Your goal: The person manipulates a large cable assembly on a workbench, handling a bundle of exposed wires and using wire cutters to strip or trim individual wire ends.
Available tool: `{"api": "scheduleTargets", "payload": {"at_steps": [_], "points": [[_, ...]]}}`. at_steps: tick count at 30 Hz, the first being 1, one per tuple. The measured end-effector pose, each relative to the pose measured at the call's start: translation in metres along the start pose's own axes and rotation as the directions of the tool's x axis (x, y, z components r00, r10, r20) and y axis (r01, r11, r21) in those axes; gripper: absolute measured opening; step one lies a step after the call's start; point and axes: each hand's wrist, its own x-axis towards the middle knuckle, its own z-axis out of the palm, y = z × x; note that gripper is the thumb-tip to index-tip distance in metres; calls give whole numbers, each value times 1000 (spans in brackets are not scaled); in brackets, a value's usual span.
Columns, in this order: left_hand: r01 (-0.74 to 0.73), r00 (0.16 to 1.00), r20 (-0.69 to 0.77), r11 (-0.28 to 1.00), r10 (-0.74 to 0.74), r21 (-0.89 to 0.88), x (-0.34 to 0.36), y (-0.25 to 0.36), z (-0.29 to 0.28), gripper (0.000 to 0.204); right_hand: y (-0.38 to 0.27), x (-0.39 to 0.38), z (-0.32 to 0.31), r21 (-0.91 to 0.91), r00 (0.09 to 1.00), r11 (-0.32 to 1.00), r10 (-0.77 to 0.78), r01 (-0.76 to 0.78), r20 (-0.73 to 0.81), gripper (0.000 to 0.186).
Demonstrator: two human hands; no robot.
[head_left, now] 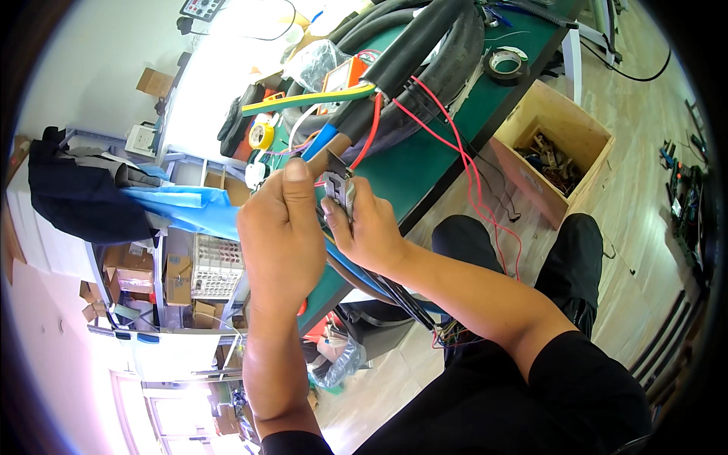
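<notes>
A thick black cable comes down from the top and splits into coloured cores. Among them are a yellow-green core, a red core and a brown core. My left hand is closed around the brown core, its thumb lying along it. In my right hand is a grey utility knife. Its dark blade meets the brown core just beside my left thumb. Blue and brown lengths continue below my hands toward my lap. My left fingers are mostly hidden behind the hand.
The green table holds coiled black cable, an orange meter, yellow tape and a black tape roll. A wooden box with scraps stands on the floor at right. Thin red wires hang off the table edge.
</notes>
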Motion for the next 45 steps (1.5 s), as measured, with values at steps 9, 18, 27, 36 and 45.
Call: {"api": "scheduleTargets", "payload": {"at_steps": [9,18,27,36,45], "points": [[13,1000,6,999,-13,-49,-4,16,0,51,-4,7,22,153,988,988,-7,30,-153,26],[42,999,21,996,-40,-79,-7,16,3,52,-3,10,35,267,987,964,41,2,-153,29],[25,999,-42,993,-30,-111,-16,20,15,54,49,5,52,467,964,862,87,-199,251,15],[32,1000,4,990,-31,-138,-19,-5,23,47,4,15,51,732,856,549,510,-404,90,14],[193,980,117,920,-162,-340,-30,-37,44,42,11,-58,9,416,918,839,395,-352,-20,16]]}}
